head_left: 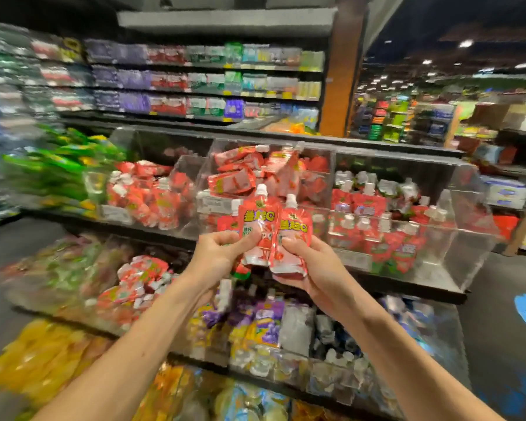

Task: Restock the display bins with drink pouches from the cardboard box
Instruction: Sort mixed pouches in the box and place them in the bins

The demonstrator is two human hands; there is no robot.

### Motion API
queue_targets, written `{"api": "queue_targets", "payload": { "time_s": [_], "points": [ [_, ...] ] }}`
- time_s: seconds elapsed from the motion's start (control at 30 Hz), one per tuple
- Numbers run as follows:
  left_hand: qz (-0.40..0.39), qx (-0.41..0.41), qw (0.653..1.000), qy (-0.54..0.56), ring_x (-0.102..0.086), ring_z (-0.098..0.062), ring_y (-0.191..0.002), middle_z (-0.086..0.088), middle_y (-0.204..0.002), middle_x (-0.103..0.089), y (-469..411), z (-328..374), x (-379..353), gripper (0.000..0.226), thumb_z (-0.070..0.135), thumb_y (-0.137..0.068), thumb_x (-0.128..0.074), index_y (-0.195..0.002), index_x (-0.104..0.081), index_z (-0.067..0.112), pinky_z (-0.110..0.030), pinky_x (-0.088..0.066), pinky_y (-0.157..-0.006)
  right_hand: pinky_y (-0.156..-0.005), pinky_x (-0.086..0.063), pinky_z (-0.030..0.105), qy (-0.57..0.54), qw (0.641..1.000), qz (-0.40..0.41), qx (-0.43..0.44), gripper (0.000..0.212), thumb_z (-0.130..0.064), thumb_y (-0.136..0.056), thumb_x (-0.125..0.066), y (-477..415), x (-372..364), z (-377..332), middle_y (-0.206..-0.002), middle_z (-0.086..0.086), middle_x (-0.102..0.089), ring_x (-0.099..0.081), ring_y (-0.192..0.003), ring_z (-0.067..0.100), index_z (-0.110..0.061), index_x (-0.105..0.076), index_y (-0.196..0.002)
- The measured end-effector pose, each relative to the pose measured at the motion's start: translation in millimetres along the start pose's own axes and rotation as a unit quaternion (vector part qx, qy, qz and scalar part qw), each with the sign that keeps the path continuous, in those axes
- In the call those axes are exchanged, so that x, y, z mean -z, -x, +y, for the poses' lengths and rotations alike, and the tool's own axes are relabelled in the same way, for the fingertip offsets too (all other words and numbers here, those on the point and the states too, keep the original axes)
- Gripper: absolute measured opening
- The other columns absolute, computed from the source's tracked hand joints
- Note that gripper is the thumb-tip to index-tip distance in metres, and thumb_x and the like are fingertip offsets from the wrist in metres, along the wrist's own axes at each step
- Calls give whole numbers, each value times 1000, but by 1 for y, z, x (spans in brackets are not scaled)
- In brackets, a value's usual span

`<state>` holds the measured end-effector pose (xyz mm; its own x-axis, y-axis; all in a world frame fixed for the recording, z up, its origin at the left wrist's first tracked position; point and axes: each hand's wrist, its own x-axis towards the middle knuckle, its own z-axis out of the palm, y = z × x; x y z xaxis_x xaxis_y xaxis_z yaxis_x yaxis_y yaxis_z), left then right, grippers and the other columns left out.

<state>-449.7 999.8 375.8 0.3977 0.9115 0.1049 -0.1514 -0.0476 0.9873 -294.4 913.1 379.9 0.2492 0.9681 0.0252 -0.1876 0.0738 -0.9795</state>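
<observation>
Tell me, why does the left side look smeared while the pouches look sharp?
Head view: motion blur streaks the left shelves; the red pouches, gripped by the left hand and right hand, stay crisp; wide-angle bending at the edges.

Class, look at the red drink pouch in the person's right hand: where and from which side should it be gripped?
Grip the red drink pouch by its flat lower body from below, as the right hand does; it stands upright, its narrow white spout on top.
</observation>
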Motion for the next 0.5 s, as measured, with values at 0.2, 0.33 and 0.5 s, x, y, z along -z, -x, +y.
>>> {"api": "queue_targets", "payload": {
  "time_s": [0.2, 0.33, 0.5],
  "points": [
    [121, 14, 991, -49, -59, -13, -53, -6, -75, -73, 24, 6, 84, 51, 52, -66, -77, -85, -77, 5, -23, -48, -50, -65, -57, 31, -16, 994, -106, -28, 23, -14, -93, -63, -22, -83, 23, -99, 7, -76, -73, -79, 17, -13, -65, -116],
    [155, 2, 985, -82, -62, -4, -63, 3, -75, -75, 31, 3, 134, 42, 51, -77, -75, -80, -78, 10, -17, -47, -60, -66, -59, 33, -5, 992, -118, -34, 20, -7, -86, -70, -35, -134, 36, -94, 6, -77, -73, -76, 17, -15, -68, -104],
    [160, -28, 974, -156, -51, -5, -54, 9, -57, -64, 10, 3, 196, 55, 66, -72, -72, -65, -72, 11, -25, -38, -56, -86, -57, 44, 11, 993, -113, -27, 28, -4, -80, -77, -63, -196, 55, -100, 7, -77, -72, -86, 19, -15, -69, -104]
  ]
}}
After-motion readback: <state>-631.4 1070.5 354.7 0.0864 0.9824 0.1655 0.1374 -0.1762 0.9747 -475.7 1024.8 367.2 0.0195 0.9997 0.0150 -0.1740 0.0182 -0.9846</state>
